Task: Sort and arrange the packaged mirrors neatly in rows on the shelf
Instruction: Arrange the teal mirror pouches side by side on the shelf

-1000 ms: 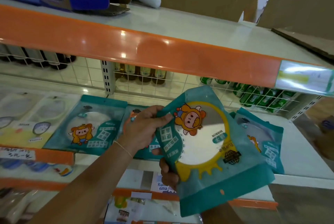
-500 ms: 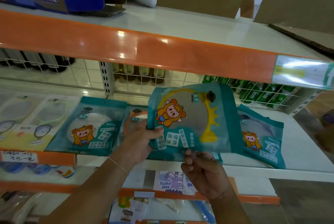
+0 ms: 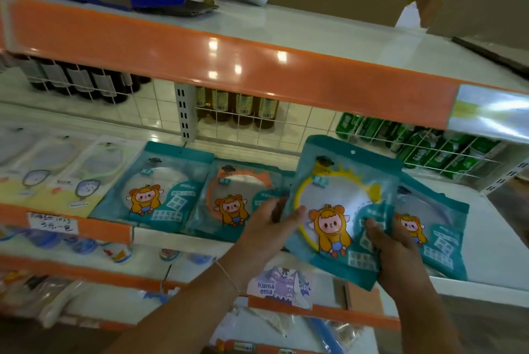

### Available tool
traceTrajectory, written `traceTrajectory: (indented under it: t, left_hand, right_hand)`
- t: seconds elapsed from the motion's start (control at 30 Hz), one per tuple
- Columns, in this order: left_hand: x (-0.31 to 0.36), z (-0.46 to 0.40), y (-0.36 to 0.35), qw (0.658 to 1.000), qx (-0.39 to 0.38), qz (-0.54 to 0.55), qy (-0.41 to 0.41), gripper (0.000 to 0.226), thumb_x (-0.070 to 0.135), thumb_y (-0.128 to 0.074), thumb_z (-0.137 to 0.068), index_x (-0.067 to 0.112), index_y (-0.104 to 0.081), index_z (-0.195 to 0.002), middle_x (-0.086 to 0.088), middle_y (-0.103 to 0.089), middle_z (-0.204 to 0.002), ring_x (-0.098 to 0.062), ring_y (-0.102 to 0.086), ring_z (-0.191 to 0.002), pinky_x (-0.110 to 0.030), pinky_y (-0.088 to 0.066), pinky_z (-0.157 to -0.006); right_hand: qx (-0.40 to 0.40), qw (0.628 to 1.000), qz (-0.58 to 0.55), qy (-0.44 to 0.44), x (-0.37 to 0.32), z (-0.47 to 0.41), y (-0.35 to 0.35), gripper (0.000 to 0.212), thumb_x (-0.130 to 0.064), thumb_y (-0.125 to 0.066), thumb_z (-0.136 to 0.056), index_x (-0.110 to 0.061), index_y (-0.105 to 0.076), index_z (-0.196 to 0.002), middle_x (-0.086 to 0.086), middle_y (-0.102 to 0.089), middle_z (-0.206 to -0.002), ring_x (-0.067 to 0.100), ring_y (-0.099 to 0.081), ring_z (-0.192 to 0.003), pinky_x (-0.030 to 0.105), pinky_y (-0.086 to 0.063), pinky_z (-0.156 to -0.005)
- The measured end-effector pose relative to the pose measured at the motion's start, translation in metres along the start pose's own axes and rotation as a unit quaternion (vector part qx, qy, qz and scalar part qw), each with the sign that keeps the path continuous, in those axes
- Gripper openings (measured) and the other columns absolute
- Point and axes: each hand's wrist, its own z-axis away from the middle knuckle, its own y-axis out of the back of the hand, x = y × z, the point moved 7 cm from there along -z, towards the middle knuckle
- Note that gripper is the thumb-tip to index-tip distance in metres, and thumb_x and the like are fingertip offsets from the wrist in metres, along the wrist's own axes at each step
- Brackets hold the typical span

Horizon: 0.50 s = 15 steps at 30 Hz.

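I am pinching the yellow mirror pack (image 3: 340, 210) with both hands (image 3: 274, 219) (image 3: 392, 250) above the orange pack (image 3: 237, 205), risking covering it.

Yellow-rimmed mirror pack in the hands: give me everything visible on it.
The yellow-rimmed mirror pack is a glossy teal plastic pouch with a clear window showing a round mirror in a yellow frame, spiky on its right side. A cartoon character in an orange hood is printed low on the front, white label blocks beside it, and a hang hole sits at the top. It is upright, slightly tilted, held over the shelf. The left hand grips its left edge; the right hand pinches its lower right.
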Motion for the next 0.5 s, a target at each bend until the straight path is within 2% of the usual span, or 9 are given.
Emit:
traceTrajectory:
  t: [0.07,0.13,0.17,0.27,0.33,0.37,0.43,0.47,0.5]
  left_hand:
    - [0.000,-0.009,-0.011,0.997,-0.011,-0.078,0.010,0.043,0.046,-0.064,-0.089,0.010,-0.063,-0.113,-0.017,-0.067,-0.106,-0.028,-0.065,-0.099,-0.043,-0.052,-0.088]
    - [-0.002,-0.015,-0.021,0.996,0.001,-0.082,0.027,0.031,0.037,-0.060,-0.094,0.013,-0.063,-0.114,-0.006,-0.069,-0.103,-0.016,-0.065,-0.096,-0.029,-0.053,-0.082]
    - [-0.005,-0.020,-0.026,0.997,0.009,-0.067,0.029,0.024,0.032,-0.060,-0.095,0.015,-0.065,-0.112,-0.001,-0.070,-0.101,-0.015,-0.066,-0.095,-0.027,-0.053,-0.081]
    - [-0.014,-0.031,-0.036,0.997,0.060,-0.047,0.027,0.011,0.024,-0.066,-0.091,0.018,-0.071,-0.098,-0.004,-0.075,-0.092,-0.025,-0.071,-0.089,-0.045,-0.057,-0.084]
    - [-0.020,-0.036,-0.041,0.992,0.113,-0.034,0.038,0.009,0.023,-0.068,-0.089,0.018,-0.072,-0.095,-0.007,-0.075,-0.090,-0.027,-0.071,-0.087,-0.048,-0.058,-0.082]
    - [-0.022,-0.039,-0.044,0.989,0.137,-0.028,0.038,0.007,0.021,-0.068,-0.089,0.018,-0.072,-0.094,-0.007,-0.075,-0.090,-0.027,-0.071,-0.087,-0.044,-0.058,-0.080]
    - [-0.021,-0.040,-0.052,0.981,0.185,-0.045,0.027,0.004,0.020,-0.068,-0.089,0.019,-0.071,-0.092,-0.004,-0.074,-0.087,-0.022,-0.070,-0.084,-0.032,-0.055,-0.072]
    - [-0.019,-0.041,-0.056,0.977,0.202,-0.066,0.018,0.003,0.020,-0.068,-0.089,0.020,-0.070,-0.092,-0.002,-0.074,-0.087,-0.019,-0.070,-0.083,-0.030,-0.054,-0.071]
    - [-0.019,-0.042,-0.060,0.973,0.212,-0.087,0.013,0.004,0.021,-0.068,-0.089,0.020,-0.069,-0.093,0.000,-0.073,-0.087,-0.018,-0.069,-0.083,-0.030,-0.054,-0.071]
  right_hand:
    - [-0.027,0.999,0.033,-0.001,0.001,-0.009,0.004,0.015,-0.010,-0.054,-0.095,-0.016,-0.066,-0.102,0.005,-0.072,-0.080,0.022,-0.070,-0.070,0.043,-0.054,-0.068]
    - [-0.025,0.998,0.055,-0.013,0.005,-0.018,0.011,0.015,-0.014,-0.057,-0.094,-0.016,-0.066,-0.106,0.008,-0.073,-0.087,0.027,-0.071,-0.080,0.048,-0.056,-0.075]
    - [-0.022,0.998,0.056,-0.025,0.006,-0.021,0.015,0.015,-0.015,-0.058,-0.094,-0.016,-0.065,-0.107,0.009,-0.073,-0.091,0.029,-0.071,-0.083,0.049,-0.056,-0.077]
    - [-0.008,0.999,0.030,-0.044,0.003,-0.034,0.035,0.019,-0.027,-0.054,-0.098,-0.013,-0.068,-0.100,0.011,-0.074,-0.090,0.028,-0.070,-0.083,0.046,-0.056,-0.077]
    - [0.040,0.993,0.108,0.026,-0.005,-0.053,0.058,0.037,-0.035,-0.045,-0.103,-0.012,-0.068,-0.086,0.012,-0.071,-0.079,0.027,-0.067,-0.077,0.037,-0.052,-0.071]
    - [0.072,0.967,0.222,0.100,-0.012,-0.065,0.069,0.041,-0.036,-0.042,-0.104,-0.013,-0.065,-0.078,0.009,-0.067,-0.073,0.028,-0.063,-0.074,0.034,-0.048,-0.066]
    - [0.084,0.851,0.458,0.244,-0.022,-0.085,0.078,0.033,-0.033,-0.041,-0.100,-0.017,-0.062,-0.080,0.008,-0.066,-0.080,0.031,-0.062,-0.080,0.037,-0.048,-0.068]
    - [0.067,0.784,0.556,0.268,-0.018,-0.096,0.078,0.026,-0.033,-0.043,-0.096,-0.019,-0.065,-0.092,0.010,-0.067,-0.098,0.034,-0.062,-0.096,0.042,-0.049,-0.081]
    - [0.039,0.738,0.627,0.248,-0.010,-0.108,0.078,0.027,-0.034,-0.045,-0.094,-0.023,-0.064,-0.110,0.013,-0.061,-0.123,0.037,-0.053,-0.119,0.048,-0.044,-0.098]
